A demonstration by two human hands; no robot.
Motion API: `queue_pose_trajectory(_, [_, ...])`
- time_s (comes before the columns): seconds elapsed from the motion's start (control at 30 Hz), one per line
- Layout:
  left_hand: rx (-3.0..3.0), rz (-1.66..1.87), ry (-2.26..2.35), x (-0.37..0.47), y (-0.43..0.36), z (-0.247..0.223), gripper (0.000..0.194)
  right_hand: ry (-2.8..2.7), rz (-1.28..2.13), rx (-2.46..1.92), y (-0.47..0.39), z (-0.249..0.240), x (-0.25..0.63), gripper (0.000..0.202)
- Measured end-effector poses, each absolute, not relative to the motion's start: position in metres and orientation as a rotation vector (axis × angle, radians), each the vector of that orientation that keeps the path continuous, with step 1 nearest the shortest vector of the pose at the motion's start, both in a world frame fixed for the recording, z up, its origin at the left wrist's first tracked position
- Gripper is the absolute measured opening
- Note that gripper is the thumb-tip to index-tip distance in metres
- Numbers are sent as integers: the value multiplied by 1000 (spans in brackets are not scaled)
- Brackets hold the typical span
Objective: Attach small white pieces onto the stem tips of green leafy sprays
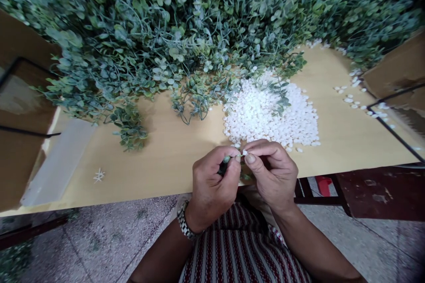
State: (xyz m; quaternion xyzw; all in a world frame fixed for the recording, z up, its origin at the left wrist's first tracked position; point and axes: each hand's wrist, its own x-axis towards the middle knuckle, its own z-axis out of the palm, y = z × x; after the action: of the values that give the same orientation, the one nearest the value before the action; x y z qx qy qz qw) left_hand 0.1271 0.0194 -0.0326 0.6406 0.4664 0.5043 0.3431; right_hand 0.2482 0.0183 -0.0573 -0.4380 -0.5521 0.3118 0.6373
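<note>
My left hand (215,185), with a metal watch on its wrist, is closed on a green artificial sprig (226,159) near the table's front edge. Thumb and forefinger of my right hand (274,172) pinch a small white piece (245,153) at the tip of the sprig's thin stem. The fingertips of both hands are almost touching. Just beyond them lies a heap of small white pieces (272,115), with a leafy sprig resting on top. Part of the sprig is hidden inside my left fist.
A large mass of green artificial foliage (186,22) fills the back. One small bunch (130,126) lies at left, near white star-like bits (98,176) and a translucent strip (61,163). Cardboard (398,70) stands at right, beside scattered white pieces (354,104).
</note>
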Motion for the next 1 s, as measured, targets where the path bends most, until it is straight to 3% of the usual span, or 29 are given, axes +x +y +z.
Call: queue_pose_trajectory(1.0, [1793,1382,1187,124,23,-36,8,-1389,649,-998,16,-58,247,18])
